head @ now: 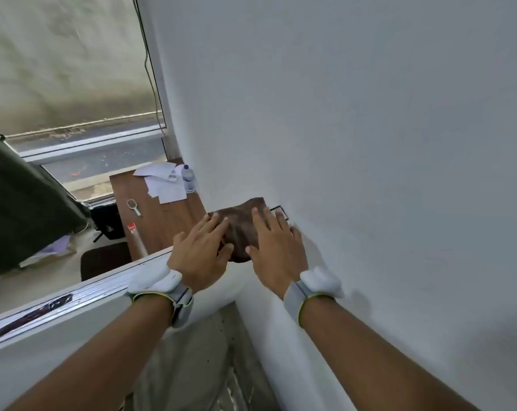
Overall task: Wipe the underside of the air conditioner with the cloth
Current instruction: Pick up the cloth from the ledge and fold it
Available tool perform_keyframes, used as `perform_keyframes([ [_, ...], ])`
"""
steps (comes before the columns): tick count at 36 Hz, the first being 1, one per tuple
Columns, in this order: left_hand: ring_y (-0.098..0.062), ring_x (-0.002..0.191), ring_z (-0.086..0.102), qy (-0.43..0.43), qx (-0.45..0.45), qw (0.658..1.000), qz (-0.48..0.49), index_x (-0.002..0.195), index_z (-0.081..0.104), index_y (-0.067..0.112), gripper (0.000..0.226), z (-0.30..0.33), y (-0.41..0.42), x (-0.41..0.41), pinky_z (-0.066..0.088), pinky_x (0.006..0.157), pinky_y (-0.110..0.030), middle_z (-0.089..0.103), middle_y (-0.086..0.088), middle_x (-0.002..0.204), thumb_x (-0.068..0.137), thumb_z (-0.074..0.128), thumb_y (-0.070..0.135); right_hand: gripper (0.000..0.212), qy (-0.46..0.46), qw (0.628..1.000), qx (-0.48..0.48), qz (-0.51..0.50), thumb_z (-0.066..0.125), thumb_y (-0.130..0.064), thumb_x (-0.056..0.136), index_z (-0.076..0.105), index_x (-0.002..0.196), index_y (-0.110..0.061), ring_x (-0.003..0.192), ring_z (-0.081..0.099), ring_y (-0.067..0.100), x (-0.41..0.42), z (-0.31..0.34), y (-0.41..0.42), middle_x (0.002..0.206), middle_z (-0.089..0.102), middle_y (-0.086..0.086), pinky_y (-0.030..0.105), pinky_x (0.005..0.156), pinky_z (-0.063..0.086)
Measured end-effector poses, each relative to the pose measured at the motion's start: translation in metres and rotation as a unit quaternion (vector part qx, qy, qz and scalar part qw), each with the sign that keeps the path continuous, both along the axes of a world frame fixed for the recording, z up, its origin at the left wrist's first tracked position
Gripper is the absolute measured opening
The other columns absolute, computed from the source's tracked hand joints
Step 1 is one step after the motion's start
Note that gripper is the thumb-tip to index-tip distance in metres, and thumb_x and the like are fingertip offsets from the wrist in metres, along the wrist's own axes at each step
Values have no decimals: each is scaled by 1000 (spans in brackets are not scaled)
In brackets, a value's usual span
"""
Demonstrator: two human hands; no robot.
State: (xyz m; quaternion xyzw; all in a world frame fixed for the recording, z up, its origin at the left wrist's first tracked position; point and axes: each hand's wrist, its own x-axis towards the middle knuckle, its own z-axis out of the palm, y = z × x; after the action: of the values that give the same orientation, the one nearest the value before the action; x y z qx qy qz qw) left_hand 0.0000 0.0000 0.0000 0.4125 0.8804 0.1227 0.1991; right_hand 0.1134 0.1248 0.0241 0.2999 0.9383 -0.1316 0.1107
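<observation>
A brown cloth [242,225] is bunched beside the white wall, just past the end of the white air conditioner [73,318], which I see from above with a shiny strip along its top. My left hand [204,252] grips the cloth's left edge, with its fingers spread over it. My right hand [276,247] lies on the cloth's right side, fingers apart, and its thumb hooks the near edge. Both wrists carry white bands. The unit's underside is hidden.
The white wall [370,143] fills the right side. Far below stands a wooden desk [159,221] with papers [165,185], a water bottle [189,178] and a small hand mirror [134,207]. A window [73,84] and a dark green curtain [20,203] are at the left.
</observation>
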Motion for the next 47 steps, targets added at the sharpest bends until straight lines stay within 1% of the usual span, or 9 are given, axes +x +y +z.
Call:
perform_keyframes([
  [9,-20,163,9,8,-83,996,-17,167,16,19,72,-30,12,-11,22,124,-54,16,2,176,106,45,47,82,-85,995,-8,50,66,-38,107,21,174,-23,170,13,35,-34,-35,23,183,19,9,53,132,24],
  [15,-18,164,8,22,-64,997,-23,167,16,20,73,-41,5,-9,15,127,-55,14,2,176,106,46,47,70,-48,999,13,15,71,-35,104,41,167,-25,165,28,33,-35,-51,19,176,37,8,46,130,27],
  [22,-18,163,9,22,-39,999,-16,166,18,21,72,-47,0,-6,15,127,-57,15,3,176,105,47,46,34,-20,997,80,-3,76,-27,98,71,132,-25,132,53,28,-41,-52,12,134,62,2,40,110,38],
  [29,-18,163,12,-16,-28,999,-12,166,20,22,68,-42,-2,-8,17,125,-62,13,5,176,107,43,47,11,7,994,108,-25,70,-19,99,76,107,-23,111,61,25,-40,-46,6,112,68,-1,41,108,37],
  [32,-22,158,29,-56,-19,998,15,163,29,23,64,-27,2,-9,29,121,-56,31,0,172,107,40,51,4,58,994,73,-62,70,-20,98,73,98,-23,105,63,25,-36,-29,3,106,70,-2,41,108,37],
  [36,-27,137,54,-118,90,986,73,155,41,30,55,5,0,1,44,108,-48,55,0,153,104,49,51,9,164,981,31,-95,76,-18,94,75,102,-22,104,67,23,-16,6,-9,107,74,-3,42,109,40],
  [40,-21,137,51,-156,171,970,72,156,37,41,65,50,-1,18,42,115,-49,51,5,154,97,47,65,13,221,967,-10,-125,78,-19,95,76,107,-22,94,66,18,18,53,-10,106,76,-6,42,112,42],
  [44,-20,139,48,-175,196,963,52,148,42,49,67,112,3,39,44,113,-51,51,8,154,87,41,77,20,283,948,-2,-147,82,-11,90,74,102,-26,80,52,8,52,116,-8,88,61,-20,40,99,47],
  [47,-16,140,46,-194,220,955,36,139,51,50,57,181,10,57,42,115,-46,53,11,151,87,46,72,24,312,935,-24,-165,85,-10,88,73,99,-28,82,62,13,78,184,-8,87,67,-17,48,91,54],
])
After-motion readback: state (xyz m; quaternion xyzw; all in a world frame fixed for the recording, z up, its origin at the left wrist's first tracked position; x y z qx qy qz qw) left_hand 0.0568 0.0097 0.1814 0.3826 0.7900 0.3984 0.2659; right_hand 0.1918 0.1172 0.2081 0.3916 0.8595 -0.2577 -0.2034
